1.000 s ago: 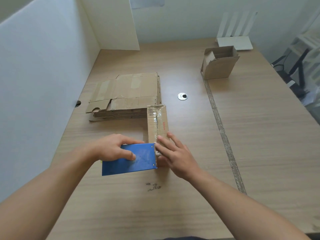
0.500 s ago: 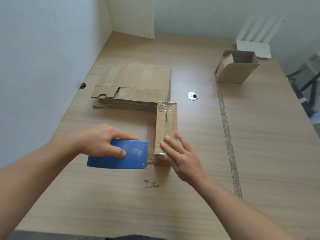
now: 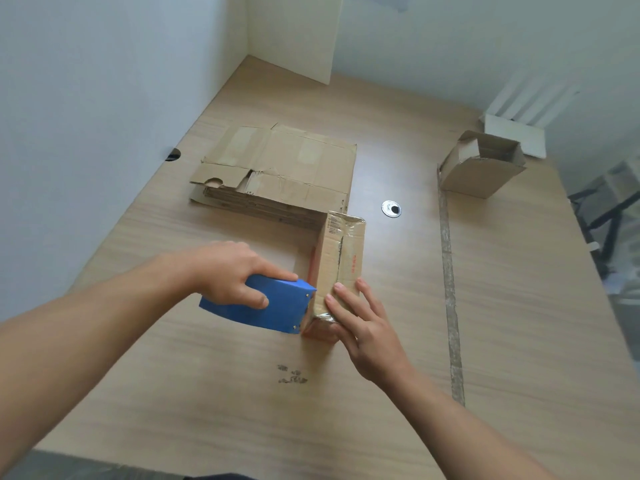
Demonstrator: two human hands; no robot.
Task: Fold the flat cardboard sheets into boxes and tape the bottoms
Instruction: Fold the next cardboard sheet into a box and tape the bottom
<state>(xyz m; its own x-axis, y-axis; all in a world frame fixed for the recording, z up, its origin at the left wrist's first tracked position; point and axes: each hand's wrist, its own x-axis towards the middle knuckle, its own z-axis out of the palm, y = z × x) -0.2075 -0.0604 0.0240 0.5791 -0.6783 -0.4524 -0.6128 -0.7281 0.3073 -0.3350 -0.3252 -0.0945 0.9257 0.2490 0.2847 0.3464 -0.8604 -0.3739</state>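
Left hand: the left hand (image 3: 225,271) is sitting left of centre, clamping down on a blue wedge-shaped plastic tape dispenser (image 3: 273,310), with the fingers curling over its top and the thumb lying along the near side.

Tape dispenser: its front edge is butting right up against the near left side of the box. The roll and the blade are facing away from the camera, so I can't make them out.

Box in progress: a narrow brown cardboard box (image 3: 341,258) is lying dead centre of the frame on the pale wooden table (image 3: 519,306). Shiny clear tape is showing along its top and both ends. There's some red print on it that's too small to read.

Right hand: the right hand (image 3: 367,317) is resting on the near end of that box with its fingers (image 3: 346,299) straight and spread, pressing rather than gripping. The thumb is hiding behind the palm.

Flat sheets: a stack of flattened brown cardboard sheets (image 3: 284,168) is lying in the upper middle, its near right corner just beside the box's far end. I can't count the layers.

Finished box: an open brown cardboard box (image 3: 481,168) is sitting at the upper right with its flaps up and its inside mostly in shadow.

Other bits: a round silver cable grommet (image 3: 391,208) is sitting between the stack and the open box. A white slatted thing (image 3: 512,136) behind the open box is blurry, so no idea what it is.
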